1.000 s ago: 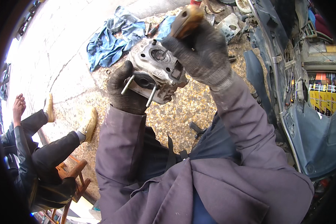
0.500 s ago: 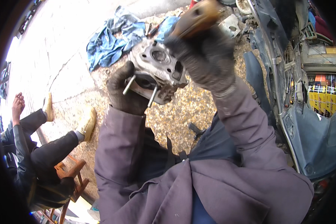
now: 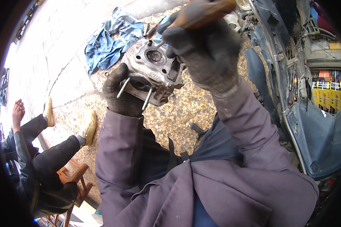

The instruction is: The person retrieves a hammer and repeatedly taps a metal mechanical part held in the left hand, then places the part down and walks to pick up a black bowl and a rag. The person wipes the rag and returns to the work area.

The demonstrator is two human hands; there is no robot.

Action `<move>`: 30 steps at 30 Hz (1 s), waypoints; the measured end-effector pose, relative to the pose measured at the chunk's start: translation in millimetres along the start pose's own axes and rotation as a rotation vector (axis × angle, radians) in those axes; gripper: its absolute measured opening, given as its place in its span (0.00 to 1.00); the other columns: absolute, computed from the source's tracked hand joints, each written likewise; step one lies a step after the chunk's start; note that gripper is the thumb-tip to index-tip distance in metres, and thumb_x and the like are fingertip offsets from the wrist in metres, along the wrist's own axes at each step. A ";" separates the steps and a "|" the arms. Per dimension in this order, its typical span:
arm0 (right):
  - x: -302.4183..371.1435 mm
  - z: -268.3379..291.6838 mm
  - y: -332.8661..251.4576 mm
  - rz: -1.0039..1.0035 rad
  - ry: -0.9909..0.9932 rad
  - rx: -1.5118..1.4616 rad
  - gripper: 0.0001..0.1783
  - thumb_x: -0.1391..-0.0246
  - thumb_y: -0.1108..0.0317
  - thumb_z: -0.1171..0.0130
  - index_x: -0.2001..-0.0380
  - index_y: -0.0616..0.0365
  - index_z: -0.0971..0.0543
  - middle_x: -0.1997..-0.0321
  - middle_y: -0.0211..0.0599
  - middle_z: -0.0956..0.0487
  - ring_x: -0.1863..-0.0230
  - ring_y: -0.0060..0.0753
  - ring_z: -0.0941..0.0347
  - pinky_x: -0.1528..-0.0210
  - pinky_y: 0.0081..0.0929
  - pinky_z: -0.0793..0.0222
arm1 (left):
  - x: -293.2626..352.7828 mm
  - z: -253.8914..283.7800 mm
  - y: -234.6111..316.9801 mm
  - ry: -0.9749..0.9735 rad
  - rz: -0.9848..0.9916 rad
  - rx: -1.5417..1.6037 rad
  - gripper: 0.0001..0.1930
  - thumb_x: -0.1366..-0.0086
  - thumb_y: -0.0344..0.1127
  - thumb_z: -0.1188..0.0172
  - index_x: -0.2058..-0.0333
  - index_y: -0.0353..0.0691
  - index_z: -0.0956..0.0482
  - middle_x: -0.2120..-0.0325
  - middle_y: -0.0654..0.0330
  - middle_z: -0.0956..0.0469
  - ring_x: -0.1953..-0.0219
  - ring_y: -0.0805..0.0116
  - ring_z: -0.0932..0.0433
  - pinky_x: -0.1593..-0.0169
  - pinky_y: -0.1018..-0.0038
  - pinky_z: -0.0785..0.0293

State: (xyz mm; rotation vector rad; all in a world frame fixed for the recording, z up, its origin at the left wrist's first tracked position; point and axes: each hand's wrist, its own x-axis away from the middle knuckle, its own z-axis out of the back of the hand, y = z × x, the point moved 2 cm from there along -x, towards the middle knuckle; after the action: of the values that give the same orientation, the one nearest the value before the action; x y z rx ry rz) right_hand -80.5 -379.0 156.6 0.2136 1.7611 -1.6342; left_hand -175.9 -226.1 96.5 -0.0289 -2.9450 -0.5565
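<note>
A grey metal engine cylinder head [image 3: 147,70] with two protruding studs is held up before me, its round chamber facing upward. My left hand [image 3: 119,90], in a dark knitted glove, is closed around its near left side. My right hand [image 3: 210,53], gloved as well, grips a tool with a brown, wooden-looking handle [image 3: 204,14] above the far right side of the part. A thin metal piece [image 3: 160,44] shows between the right fingers and the cylinder head. Blur and the glove hide the tool's exact kind.
Blue rags [image 3: 102,47] lie on the ground beyond the part. A person in yellow shoes [image 3: 88,126] sits at the left on a wooden chair [image 3: 77,176]. Vehicle panels [image 3: 318,140] and yellow boxes [image 3: 327,96] line the right. A dark tool [image 3: 196,128] lies between my legs.
The cylinder head has shifted slightly left and nearer in my left hand. My right hand has turned the brown-handled tool, and a thin metal piece now shows beside the part.
</note>
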 end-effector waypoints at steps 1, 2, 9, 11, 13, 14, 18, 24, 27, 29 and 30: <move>1.9 -0.8 2.8 -0.001 -0.008 -0.073 0.17 0.53 0.70 0.31 0.60 0.60 0.24 0.69 0.37 0.19 0.68 0.28 0.20 0.67 0.24 0.24 | 0.4 -0.2 0.5 0.040 -0.050 -0.013 0.28 0.39 0.44 0.45 0.45 0.32 0.32 0.50 0.45 0.25 0.50 0.48 0.24 0.45 0.51 0.28; 3.0 -4.6 7.5 -0.007 -0.065 -0.092 0.17 0.53 0.69 0.31 0.61 0.60 0.24 0.69 0.37 0.19 0.69 0.28 0.21 0.67 0.24 0.24 | 0.4 -1.5 0.7 0.000 -0.010 0.048 0.28 0.39 0.44 0.45 0.45 0.31 0.31 0.52 0.45 0.24 0.51 0.48 0.23 0.46 0.51 0.27; 2.0 -5.8 8.7 -0.016 -0.125 0.168 0.19 0.53 0.61 0.30 0.62 0.60 0.23 0.72 0.38 0.19 0.72 0.31 0.20 0.69 0.26 0.24 | 1.5 1.5 2.1 -0.003 -0.003 0.016 0.33 0.41 0.45 0.42 0.42 0.30 0.35 0.48 0.45 0.27 0.47 0.50 0.26 0.42 0.55 0.31; -0.9 -1.9 -2.0 0.045 -0.036 0.030 0.18 0.53 0.65 0.29 0.62 0.61 0.23 0.71 0.36 0.19 0.70 0.26 0.20 0.68 0.24 0.24 | 1.8 3.3 2.2 -0.014 -0.013 0.015 0.33 0.41 0.45 0.42 0.42 0.30 0.35 0.48 0.45 0.27 0.47 0.50 0.26 0.42 0.55 0.31; -1.6 1.3 -10.0 0.046 0.048 -0.061 0.15 0.53 0.71 0.30 0.62 0.61 0.22 0.68 0.34 0.18 0.67 0.21 0.20 0.67 0.22 0.23 | 2.4 4.5 1.3 -0.025 0.004 0.030 0.33 0.42 0.45 0.42 0.42 0.30 0.35 0.48 0.45 0.27 0.47 0.50 0.26 0.42 0.55 0.31; -2.2 2.4 -14.2 0.124 0.049 -0.123 0.17 0.53 0.70 0.29 0.61 0.62 0.22 0.69 0.35 0.18 0.67 0.22 0.20 0.66 0.22 0.24 | 2.1 4.6 0.7 -0.033 0.016 0.038 0.33 0.42 0.44 0.42 0.42 0.30 0.35 0.48 0.45 0.27 0.48 0.50 0.26 0.42 0.55 0.31; -0.6 -3.3 -8.6 0.028 -0.116 0.209 0.16 0.50 0.70 0.32 0.59 0.62 0.23 0.67 0.32 0.19 0.66 0.24 0.22 0.63 0.24 0.24 | -0.7 3.0 0.3 -0.062 0.044 0.021 0.34 0.43 0.43 0.41 0.42 0.30 0.36 0.48 0.45 0.27 0.48 0.50 0.25 0.42 0.55 0.30; 3.5 -2.0 -1.3 -0.068 -0.170 0.432 0.16 0.50 0.71 0.32 0.58 0.61 0.24 0.66 0.34 0.19 0.65 0.25 0.22 0.61 0.24 0.24 | -0.1 1.0 2.0 0.021 0.028 0.002 0.27 0.39 0.42 0.44 0.46 0.30 0.31 0.53 0.45 0.23 0.52 0.49 0.23 0.46 0.54 0.27; -0.8 1.6 -3.1 -0.020 -0.036 0.082 0.17 0.51 0.68 0.31 0.60 0.61 0.24 0.70 0.35 0.19 0.68 0.27 0.20 0.64 0.24 0.23 | 1.4 -0.1 2.6 -0.059 0.004 0.039 0.27 0.38 0.43 0.45 0.45 0.30 0.31 0.50 0.45 0.25 0.50 0.49 0.23 0.45 0.53 0.28; -5.4 2.7 -4.3 0.100 0.030 0.029 0.18 0.52 0.67 0.30 0.60 0.61 0.24 0.69 0.37 0.18 0.66 0.29 0.19 0.64 0.25 0.22 | 1.1 0.1 3.4 -0.085 0.001 0.080 0.27 0.39 0.43 0.45 0.45 0.30 0.31 0.50 0.45 0.25 0.49 0.49 0.24 0.44 0.52 0.29; -6.2 5.1 -7.0 0.162 0.040 0.061 0.18 0.52 0.68 0.31 0.59 0.61 0.24 0.69 0.37 0.18 0.65 0.29 0.19 0.64 0.25 0.22 | 0.7 0.5 3.7 -0.091 0.003 0.086 0.28 0.39 0.43 0.45 0.45 0.30 0.31 0.50 0.45 0.25 0.49 0.49 0.24 0.44 0.52 0.29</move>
State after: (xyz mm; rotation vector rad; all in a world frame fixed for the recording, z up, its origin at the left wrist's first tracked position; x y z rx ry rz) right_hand -78.0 -382.9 166.1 0.4096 1.6780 -1.5774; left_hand -176.5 -222.5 97.5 -0.0513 -3.0533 -0.4395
